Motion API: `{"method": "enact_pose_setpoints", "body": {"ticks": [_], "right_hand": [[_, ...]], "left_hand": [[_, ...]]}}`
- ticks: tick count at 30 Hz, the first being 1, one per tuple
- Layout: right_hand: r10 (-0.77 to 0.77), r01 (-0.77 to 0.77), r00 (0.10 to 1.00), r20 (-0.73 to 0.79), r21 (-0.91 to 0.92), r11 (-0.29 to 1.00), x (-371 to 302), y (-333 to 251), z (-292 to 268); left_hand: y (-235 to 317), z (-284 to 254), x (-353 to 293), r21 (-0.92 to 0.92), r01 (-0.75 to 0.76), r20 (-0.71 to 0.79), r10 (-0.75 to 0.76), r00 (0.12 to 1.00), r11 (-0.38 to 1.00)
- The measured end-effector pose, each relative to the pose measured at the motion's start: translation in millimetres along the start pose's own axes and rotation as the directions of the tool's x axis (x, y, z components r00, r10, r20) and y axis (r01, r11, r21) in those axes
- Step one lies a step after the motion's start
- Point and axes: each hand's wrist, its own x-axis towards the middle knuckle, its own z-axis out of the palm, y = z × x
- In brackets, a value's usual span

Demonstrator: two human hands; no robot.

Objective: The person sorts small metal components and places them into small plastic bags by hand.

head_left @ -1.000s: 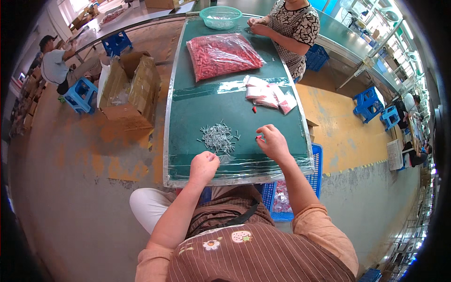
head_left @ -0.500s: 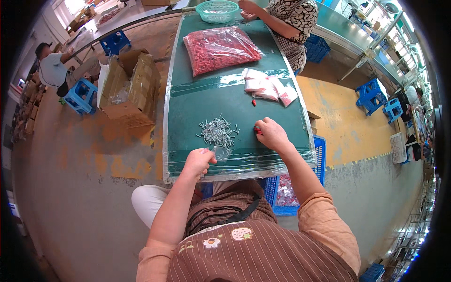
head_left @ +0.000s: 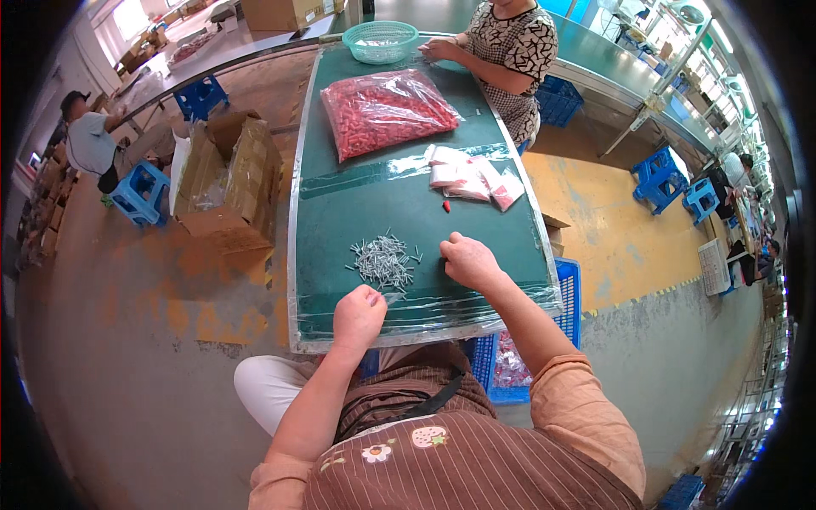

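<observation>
My left hand (head_left: pixel 359 316) is closed on a small clear plastic bag (head_left: pixel 393 297), pinched at the table's near edge. Just beyond it lies a loose pile of grey metal screws (head_left: pixel 384 262). To the right of the pile, my right hand (head_left: pixel 470 260) rests low over the green tabletop with its fingers curled together; whatever they grip is hidden under them. One red plastic plug (head_left: pixel 446 206) lies alone beyond my right hand. Behind it is a stack of small clear-and-white plastic bags (head_left: pixel 463 177).
A large clear bag of red plugs (head_left: pixel 387 115) and a green basket (head_left: pixel 380 53) occupy the far table. A co-worker (head_left: pixel 510 64) stands at the far right. A cardboard box (head_left: pixel 228 183) sits left; a blue crate (head_left: pixel 571 297) stands below the right edge.
My right hand has moved left, toward the screws, and the red pieces seen at its fingertips are now hidden. The bag in my left hand shows less. The whole view has shifted slightly.
</observation>
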Motion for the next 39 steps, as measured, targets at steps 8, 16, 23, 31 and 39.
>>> {"method": "enact_pose_setpoints", "body": {"ticks": [8, 16, 23, 31, 39], "right_hand": [[0.086, -0.085, 0.996, 0.002, 0.172, 0.981, 0.0, -2.0, -8.8], [-0.139, 0.166, 0.986, -0.097, 0.724, 0.669, -25.6, -73.3, -42.2], [-0.283, 0.331, 0.944, -0.171, 0.506, 0.797, -26.2, -90.3, -30.8], [-0.357, 0.371, 0.928, -0.103, 0.315, 0.874, -33.4, -92.5, -32.4], [-0.330, 0.328, 0.944, -0.020, 0.185, 0.926, -36.9, -92.6, -41.8]], "left_hand": [[-2.8, 4.8, 2.0, -0.013, 0.016, 0.022, -0.016, 1.000, 1.000], [5.9, 12.9, 9.3, 0.014, 0.011, 0.063, -0.012, 0.998, 1.000], [14.2, 9.1, 5.5, -0.090, 0.048, 0.164, -0.032, 0.986, 0.995], [10.7, 9.7, 7.3, -0.154, 0.106, 0.198, -0.075, 0.977, 0.982], [10.9, 14.6, 6.2, -0.107, 0.060, 0.176, -0.040, 0.984, 0.992]]}}
